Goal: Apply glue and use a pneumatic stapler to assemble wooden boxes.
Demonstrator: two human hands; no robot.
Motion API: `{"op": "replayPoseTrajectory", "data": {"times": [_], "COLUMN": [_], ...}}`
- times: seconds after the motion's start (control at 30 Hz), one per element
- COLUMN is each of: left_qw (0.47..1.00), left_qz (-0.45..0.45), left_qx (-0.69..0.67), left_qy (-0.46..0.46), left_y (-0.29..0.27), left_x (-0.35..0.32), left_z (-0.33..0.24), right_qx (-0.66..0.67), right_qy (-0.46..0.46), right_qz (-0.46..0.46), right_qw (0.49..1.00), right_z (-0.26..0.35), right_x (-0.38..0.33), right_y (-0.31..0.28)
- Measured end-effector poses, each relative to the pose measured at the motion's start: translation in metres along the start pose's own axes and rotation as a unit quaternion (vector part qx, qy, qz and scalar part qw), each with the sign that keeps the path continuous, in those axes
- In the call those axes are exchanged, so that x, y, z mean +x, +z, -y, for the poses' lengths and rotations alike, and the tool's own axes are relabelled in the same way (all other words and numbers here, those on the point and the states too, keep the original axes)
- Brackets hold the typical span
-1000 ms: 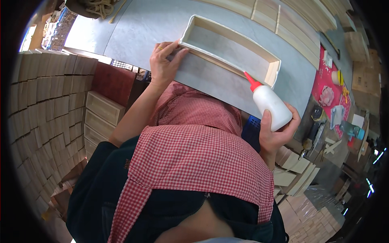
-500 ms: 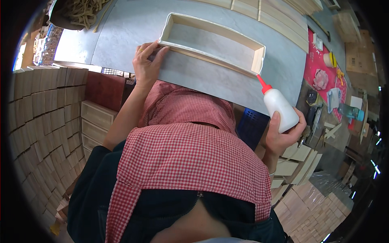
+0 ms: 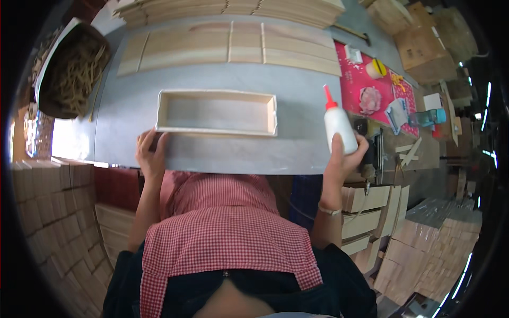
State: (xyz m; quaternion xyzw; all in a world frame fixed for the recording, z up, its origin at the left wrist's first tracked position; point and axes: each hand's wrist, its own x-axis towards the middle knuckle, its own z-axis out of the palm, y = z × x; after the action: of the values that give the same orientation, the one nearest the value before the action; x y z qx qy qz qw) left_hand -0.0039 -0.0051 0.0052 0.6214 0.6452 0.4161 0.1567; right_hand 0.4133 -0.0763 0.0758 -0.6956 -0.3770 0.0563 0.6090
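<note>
A shallow rectangular wooden frame point(image 3: 217, 132) lies on the grey tabletop point(image 3: 212, 153), with a white line of glue along its upper edges. At its near left corner, my left hand point(image 3: 151, 151) pinches the frame between thumb and fingers. My right hand point(image 3: 347, 156) is wrapped round a white squeeze bottle point(image 3: 339, 129) with a red nozzle. The bottle stands tipped nozzle-up, to the right of the frame and apart from it.
Flat wooden panels point(image 3: 185, 47) lie beyond the frame, with stacked boards point(image 3: 286, 11) behind them. A bin of wood strips point(image 3: 74, 74) stands far left. On the right, a red sheet point(image 3: 352, 79) carries a pink flower point(image 3: 370, 99) and a yellow-rimmed cup point(image 3: 375, 69). Wooden blocks point(image 3: 58, 212) are piled left.
The bottle's nozzle has left the frame's right corner, and the bottle is now upright and farther off. My view has turned and shifted, showing more of the table's far side.
</note>
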Motion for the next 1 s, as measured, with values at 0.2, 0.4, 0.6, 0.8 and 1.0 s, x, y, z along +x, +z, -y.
{"op": "replayPoseTrajectory", "data": {"times": [0.2,0.4,0.6,0.8,1.0], "left_qw": [1.0,0.998,0.993,0.99,0.991], "left_qz": [0.019,0.063,0.074,0.063,0.061], "left_qx": [-0.01,-0.011,0.036,0.051,0.028], "left_qy": [-0.013,-0.029,-0.09,-0.118,-0.112], "left_y": [-0.002,0.0,-0.009,-0.007,-0.002], "left_x": [-0.003,0.003,0.01,0.011,0.013], "left_z": [0.007,0.024,0.019,0.012,0.017], "right_qx": [-0.184,-0.335,-0.373,-0.299,-0.542], "right_qy": [-0.064,0.031,-0.012,-0.024,0.295], "right_qz": [-0.064,0.016,0.0,-0.226,-0.244], "right_qw": [0.979,0.942,0.928,0.927,0.748], "right_z": [-0.085,-0.129,-0.141,-0.106,-0.17], "right_x": [0.139,0.236,0.218,0.106,-0.008], "right_y": [0.022,0.028,-0.018,-0.151,-0.273]}}
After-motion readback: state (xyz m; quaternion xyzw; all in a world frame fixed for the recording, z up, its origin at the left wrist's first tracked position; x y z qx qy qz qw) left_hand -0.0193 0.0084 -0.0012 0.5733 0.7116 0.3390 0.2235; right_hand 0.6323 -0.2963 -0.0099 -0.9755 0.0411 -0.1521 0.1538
